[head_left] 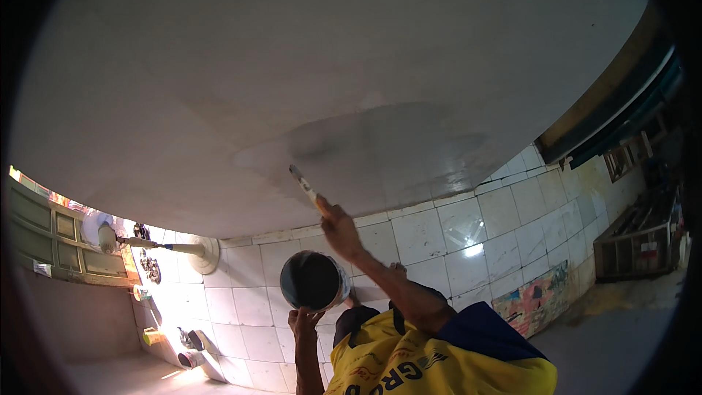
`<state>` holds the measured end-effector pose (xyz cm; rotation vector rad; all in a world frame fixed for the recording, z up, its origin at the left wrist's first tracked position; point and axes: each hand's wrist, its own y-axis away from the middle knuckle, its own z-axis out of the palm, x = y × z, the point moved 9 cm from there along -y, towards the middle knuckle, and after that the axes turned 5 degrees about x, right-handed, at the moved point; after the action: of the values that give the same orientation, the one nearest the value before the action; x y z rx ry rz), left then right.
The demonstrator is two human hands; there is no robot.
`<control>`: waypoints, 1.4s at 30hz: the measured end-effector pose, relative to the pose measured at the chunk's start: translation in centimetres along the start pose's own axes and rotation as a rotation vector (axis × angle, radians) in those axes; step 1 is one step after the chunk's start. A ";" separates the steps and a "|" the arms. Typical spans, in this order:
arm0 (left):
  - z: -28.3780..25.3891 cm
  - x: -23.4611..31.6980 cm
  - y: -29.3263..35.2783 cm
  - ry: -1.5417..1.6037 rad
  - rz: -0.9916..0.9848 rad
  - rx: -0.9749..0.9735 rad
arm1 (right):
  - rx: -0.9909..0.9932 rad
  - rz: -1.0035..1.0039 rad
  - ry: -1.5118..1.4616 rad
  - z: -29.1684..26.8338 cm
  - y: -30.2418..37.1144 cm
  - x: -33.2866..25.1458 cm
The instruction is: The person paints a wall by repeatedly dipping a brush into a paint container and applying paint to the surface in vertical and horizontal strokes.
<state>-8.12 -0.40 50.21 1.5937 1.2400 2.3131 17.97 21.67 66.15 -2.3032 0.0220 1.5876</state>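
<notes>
The right hand (338,223) is closed round the brush (304,185), tip at or near the wall (292,44); contact I cannot tell. The left hand (306,320) holds the bucket (343,287) out from the wall, its grip partly hidden. Best, I judge: bucket steady, even strokes overlapping the wall's dark patch (373,146)

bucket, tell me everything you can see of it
The bucket is round, its outer wall pale and plastic-looking, its inside dark grey; I can't tell how full it is. Its open mouth faces the camera. The left hand holds it at its near side, over the white tiled floor.
</notes>
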 end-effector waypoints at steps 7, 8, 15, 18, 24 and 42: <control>-1.1 1.2 0.3 0.062 0.008 -0.005 | 0.480 -0.013 0.031 -19.6 -0.7 5.2; -1.5 1.4 0.1 0.040 0.006 -0.006 | 0.477 -0.013 0.033 -19.4 -0.8 5.1; -3.3 4.0 -1.3 0.024 0.007 -0.081 | 0.500 0.001 0.216 -6.5 0.1 6.2; -6.1 4.7 -2.0 0.011 0.002 -0.053 | 0.220 0.055 0.232 1.1 1.3 2.8; -9.5 6.7 -3.5 0.008 0.022 0.003 | 0.404 0.081 0.047 -7.5 0.8 3.5; -12.8 7.3 -6.3 0.032 0.005 -0.028 | 0.287 -0.077 0.184 4.6 -0.1 -2.8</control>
<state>-24.12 0.03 49.88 1.5587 1.2052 2.3579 12.78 22.54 67.28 -2.1866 0.1906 1.2409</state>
